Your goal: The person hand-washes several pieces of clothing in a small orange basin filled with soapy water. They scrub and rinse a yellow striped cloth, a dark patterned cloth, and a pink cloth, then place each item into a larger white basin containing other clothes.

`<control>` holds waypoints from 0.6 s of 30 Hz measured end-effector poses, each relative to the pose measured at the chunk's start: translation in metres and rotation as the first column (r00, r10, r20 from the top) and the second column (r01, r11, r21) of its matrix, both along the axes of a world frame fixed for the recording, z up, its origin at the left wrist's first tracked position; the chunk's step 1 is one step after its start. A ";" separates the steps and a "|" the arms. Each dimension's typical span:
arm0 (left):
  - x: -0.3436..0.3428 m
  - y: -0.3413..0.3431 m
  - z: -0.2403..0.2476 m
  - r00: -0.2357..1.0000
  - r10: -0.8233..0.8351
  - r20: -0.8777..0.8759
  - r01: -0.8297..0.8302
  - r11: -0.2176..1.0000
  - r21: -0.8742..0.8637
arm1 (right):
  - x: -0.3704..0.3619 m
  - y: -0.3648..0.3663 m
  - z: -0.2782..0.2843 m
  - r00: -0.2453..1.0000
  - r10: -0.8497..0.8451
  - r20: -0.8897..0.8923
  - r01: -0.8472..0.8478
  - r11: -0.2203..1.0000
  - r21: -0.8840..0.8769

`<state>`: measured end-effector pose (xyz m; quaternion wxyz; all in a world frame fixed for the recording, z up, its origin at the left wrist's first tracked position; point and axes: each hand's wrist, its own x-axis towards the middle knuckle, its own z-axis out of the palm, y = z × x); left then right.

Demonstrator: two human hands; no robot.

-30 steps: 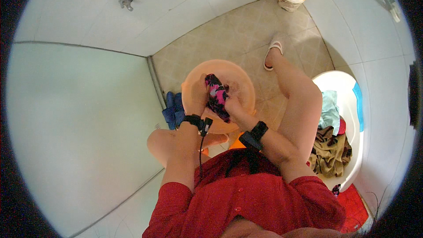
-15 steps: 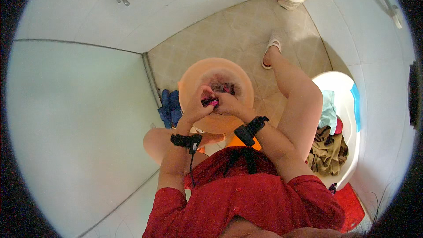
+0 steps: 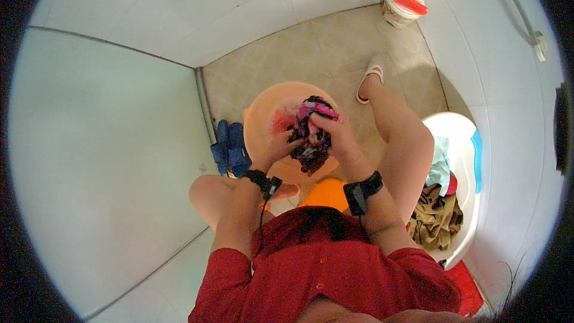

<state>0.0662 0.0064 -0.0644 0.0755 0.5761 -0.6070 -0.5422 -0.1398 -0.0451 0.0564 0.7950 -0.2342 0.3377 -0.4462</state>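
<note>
Left hand [image 3: 278,146] and right hand [image 3: 339,136] gripped one bunched black-and-pink cloth [image 3: 313,143] over one peach basin [image 3: 258,121]; long axis ran near-far, narrower end pointing near. Two blue slippers [image 3: 238,151] lay left.

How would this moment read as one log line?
left hand: holding patterned cloth; right hand: holding same cloth; cloth: bunched over peach basin; brown fabric: in white tub
</note>
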 end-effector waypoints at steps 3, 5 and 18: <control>0.011 -0.028 -0.010 0.995 0.089 -0.032 -0.089 0.996 0.023 | -0.003 -0.011 -0.061 0.950 -0.002 -0.312 -0.022 0.997 -0.073; 0.019 -0.044 -0.028 0.970 0.179 0.165 -0.180 0.984 -0.006 | 0.006 -0.014 -0.106 0.783 0.011 -0.622 -0.074 0.994 -0.076; -0.005 -0.028 -0.158 0.832 0.117 0.542 -0.113 0.993 -0.041 | 0.039 -0.001 -0.199 -0.222 0.572 -0.790 -0.716 0.454 0.530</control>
